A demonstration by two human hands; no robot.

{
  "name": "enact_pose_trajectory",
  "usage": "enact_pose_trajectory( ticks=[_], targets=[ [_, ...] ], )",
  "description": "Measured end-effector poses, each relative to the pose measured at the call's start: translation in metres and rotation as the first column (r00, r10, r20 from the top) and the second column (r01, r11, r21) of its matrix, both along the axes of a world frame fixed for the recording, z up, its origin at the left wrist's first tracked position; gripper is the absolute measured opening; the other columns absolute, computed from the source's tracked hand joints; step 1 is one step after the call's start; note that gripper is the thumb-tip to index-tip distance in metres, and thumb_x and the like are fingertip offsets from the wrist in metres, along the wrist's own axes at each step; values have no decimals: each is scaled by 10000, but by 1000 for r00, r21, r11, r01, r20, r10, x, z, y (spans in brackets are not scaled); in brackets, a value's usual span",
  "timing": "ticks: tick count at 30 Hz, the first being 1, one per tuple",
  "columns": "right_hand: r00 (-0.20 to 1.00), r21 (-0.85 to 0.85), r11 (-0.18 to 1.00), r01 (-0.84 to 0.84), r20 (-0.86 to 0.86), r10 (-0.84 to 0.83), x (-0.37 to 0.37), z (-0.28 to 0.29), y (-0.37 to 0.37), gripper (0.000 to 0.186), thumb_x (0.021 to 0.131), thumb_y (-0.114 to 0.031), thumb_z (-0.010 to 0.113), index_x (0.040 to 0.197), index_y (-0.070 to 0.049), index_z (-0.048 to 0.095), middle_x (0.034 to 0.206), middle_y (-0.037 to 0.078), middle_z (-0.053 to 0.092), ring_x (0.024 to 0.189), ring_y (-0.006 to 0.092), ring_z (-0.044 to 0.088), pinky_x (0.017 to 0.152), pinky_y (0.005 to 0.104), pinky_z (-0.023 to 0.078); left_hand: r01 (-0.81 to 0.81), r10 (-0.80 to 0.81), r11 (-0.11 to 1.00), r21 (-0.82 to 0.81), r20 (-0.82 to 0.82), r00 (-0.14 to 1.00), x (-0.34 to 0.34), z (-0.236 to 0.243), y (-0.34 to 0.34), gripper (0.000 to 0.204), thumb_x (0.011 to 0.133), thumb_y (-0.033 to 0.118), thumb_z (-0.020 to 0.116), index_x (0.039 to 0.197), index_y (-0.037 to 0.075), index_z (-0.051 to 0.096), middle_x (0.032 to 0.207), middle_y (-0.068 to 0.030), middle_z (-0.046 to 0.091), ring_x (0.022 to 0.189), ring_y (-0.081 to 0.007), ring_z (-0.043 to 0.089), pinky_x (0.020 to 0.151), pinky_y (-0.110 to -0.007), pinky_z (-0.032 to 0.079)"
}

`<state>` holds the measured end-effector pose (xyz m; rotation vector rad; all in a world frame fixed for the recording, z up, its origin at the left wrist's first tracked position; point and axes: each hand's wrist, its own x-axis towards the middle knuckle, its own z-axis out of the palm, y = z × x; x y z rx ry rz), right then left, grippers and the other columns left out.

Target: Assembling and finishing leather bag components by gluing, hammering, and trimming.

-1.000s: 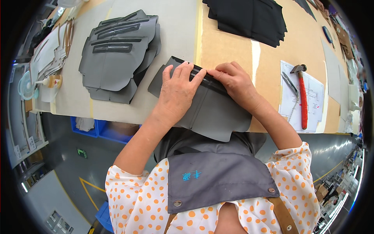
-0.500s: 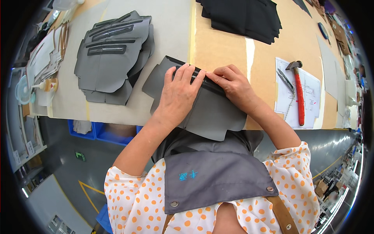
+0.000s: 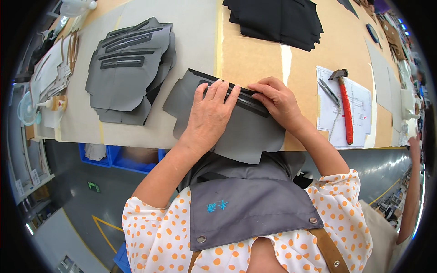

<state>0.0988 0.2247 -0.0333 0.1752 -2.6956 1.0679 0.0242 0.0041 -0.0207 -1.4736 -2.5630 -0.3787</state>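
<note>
A dark grey cut panel (image 3: 246,132), like leather or coated fabric, lies at the table's front edge with its lower part over the edge. A black strip with a long slot runs along its upper side. My left hand (image 3: 213,111) rests on the panel with fingers stretched out, fingertips on the slotted strip. My right hand (image 3: 277,101) pinches the black strip along the panel's top edge between thumb and forefinger. To the left lies a stack of similar grey panels (image 3: 123,86), several with black-framed slots.
A red-handled hammer (image 3: 347,109) and a pen-like tool (image 3: 328,91) lie on a printed sheet (image 3: 359,123) at right. Black pieces (image 3: 277,22) are stacked at the back. A glue bottle (image 3: 58,103) stands far left. Another person's arm (image 3: 412,191) shows at the right rim.
My right hand has shifted a little right along the strip, away from my left fingers. My left hand stays on the panel. Another person's arm has appeared at the right rim.
</note>
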Motion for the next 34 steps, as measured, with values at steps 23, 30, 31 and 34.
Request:
enact_pose_trajectory(
  ticks=[23, 30, 31, 34],
  targets=[
    [998, 47, 998, 29, -64, -26, 17, -5, 12, 435, 775, 46, 678, 1181, -90, 756, 1032, 55, 669, 923, 238, 625, 804, 348, 566, -12, 12, 998, -59, 8, 1000, 17, 2, 15, 510, 879, 23, 590, 1388, 51, 597, 1336, -111, 572, 1314, -238, 531, 1130, -451, 358],
    [995, 182, 982, -53, -75, 68, 23, 0, 17, 347, 852, 22, 711, 1177, -90, 755, 1035, 67, 669, 945, 249, 642, 803, 351, 566, 15, -14, 999, -33, 23, 1000, 24, 0, 20, 492, 887, 48, 599, 1378, 69, 616, 1342, -119, 566, 1317, -257, 520, 1131, -468, 356],
    [999, 73, 997, 0, -47, 4, 24, -2, 17, 339, 856, 21, 708, 1173, -89, 756, 1037, 69, 670, 956, 253, 644, 807, 349, 566, 6, -5, 999, -53, 20, 1000, 26, 0, 21, 499, 884, 49, 601, 1383, 68, 612, 1347, -120, 564, 1333, -262, 508, 1137, -473, 352],
    [1000, 31, 999, -16, 16, 16, 30, -4, 25, 360, 856, 33, 678, 1177, -107, 762, 1062, 80, 672, 987, 264, 642, 841, 343, 563, 15, -12, 999, -48, 57, 998, 27, -1, 26, 534, 892, 62, 607, 1425, 78, 580, 1366, -133, 561, 1360, -286, 496, 1166, -508, 322]
  ],
)
